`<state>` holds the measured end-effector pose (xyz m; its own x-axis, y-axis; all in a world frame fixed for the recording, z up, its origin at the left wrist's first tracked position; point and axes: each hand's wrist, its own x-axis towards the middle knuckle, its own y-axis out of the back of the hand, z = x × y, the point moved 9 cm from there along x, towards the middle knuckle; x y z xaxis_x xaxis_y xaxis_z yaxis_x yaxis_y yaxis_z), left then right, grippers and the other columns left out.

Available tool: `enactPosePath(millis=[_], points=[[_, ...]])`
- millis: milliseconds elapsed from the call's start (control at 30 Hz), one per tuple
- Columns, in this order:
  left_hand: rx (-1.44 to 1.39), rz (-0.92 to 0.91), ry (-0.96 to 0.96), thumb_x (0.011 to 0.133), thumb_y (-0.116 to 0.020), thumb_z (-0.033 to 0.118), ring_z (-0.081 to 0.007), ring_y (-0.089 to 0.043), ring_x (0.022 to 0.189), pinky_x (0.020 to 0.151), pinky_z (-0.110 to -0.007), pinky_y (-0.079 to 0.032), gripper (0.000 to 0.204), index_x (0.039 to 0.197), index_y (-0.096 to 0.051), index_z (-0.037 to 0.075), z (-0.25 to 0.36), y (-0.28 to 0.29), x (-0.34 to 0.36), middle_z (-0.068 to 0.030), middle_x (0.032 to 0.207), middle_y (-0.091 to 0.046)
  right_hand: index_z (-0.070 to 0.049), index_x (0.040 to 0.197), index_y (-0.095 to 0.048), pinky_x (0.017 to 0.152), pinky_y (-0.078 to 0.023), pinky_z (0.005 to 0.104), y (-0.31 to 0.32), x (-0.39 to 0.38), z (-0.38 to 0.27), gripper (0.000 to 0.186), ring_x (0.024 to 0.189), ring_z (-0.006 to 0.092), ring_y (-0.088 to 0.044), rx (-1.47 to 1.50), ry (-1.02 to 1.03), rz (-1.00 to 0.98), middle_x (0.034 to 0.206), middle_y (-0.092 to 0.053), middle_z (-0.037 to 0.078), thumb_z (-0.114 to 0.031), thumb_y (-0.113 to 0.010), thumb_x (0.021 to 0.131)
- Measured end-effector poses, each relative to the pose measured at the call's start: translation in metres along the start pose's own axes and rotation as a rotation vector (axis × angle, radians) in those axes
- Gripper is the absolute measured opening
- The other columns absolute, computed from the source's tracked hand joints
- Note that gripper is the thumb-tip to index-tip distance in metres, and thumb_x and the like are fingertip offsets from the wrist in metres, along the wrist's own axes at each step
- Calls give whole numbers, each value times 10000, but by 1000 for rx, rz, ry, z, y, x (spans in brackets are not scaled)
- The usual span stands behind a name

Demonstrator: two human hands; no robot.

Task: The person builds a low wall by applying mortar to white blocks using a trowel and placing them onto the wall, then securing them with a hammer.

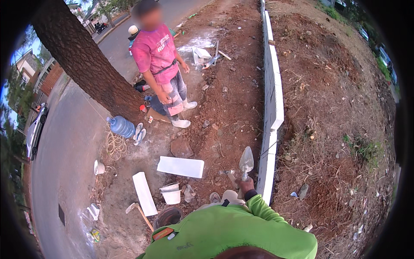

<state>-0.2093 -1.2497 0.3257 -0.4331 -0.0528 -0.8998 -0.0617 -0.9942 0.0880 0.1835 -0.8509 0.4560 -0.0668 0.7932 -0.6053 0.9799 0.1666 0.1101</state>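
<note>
My right hand [246, 184], reaching from a green sleeve, is closed around the handle of a pointed trowel [246, 160]. Its blade is smeared with grey and points away from me, just left of the low white wall [268, 149]. Beside that hand, a small tool with a wooden handle [231, 176] shows partly. My left hand does not show. Two white slabs lie to the left: one slab [180, 167] crosswise, the other slab [145, 194] lengthwise. Between them and my body stand stacked white buckets [171, 195].
A person [159, 60] in a pink shirt stands ahead by a tree trunk [88, 56]. Nearby are a blue water jug [121, 126], sandals [139, 133] and coiled rope [115, 144]. A wooden-handled tool [140, 212] lies at lower left. Rough soil [327, 108] borders the wall.
</note>
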Motion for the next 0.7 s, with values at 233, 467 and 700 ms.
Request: enactPosePath(millis=[233, 467, 700], points=[[33, -20, -37, 898, -683, 239, -301, -544, 1151, 979, -494, -525, 425, 1254, -527, 65, 4, -20, -12, -147, 1241, -554, -28, 863, -677, 606, -509, 351, 28, -1, 3, 193, 651, 136, -602, 2, 89, 23, 758, -665, 39, -138, -819, 794], [70, -56, -93, 901, -682, 234, -307, -538, 1166, 983, -504, -523, 434, 1270, -518, 76, 21, -32, -29, -146, 1259, -545, 3, 865, -692, 649, -528, 379, 82, 0, 3, 264, 669, 170, -634, -182, 145, 92, 766, -694, 84, -210, -815, 771], [173, -75, -191, 903, -681, 229, -313, -532, 1181, 986, -513, -521, 443, 1286, -510, 87, 88, -23, -77, -145, 1277, -537, 16, 921, -695, 718, -545, 383, 100, -9, 11, 323, 729, 228, -690, -165, 153, 122, 797, -718, 132, -247, -807, 771]])
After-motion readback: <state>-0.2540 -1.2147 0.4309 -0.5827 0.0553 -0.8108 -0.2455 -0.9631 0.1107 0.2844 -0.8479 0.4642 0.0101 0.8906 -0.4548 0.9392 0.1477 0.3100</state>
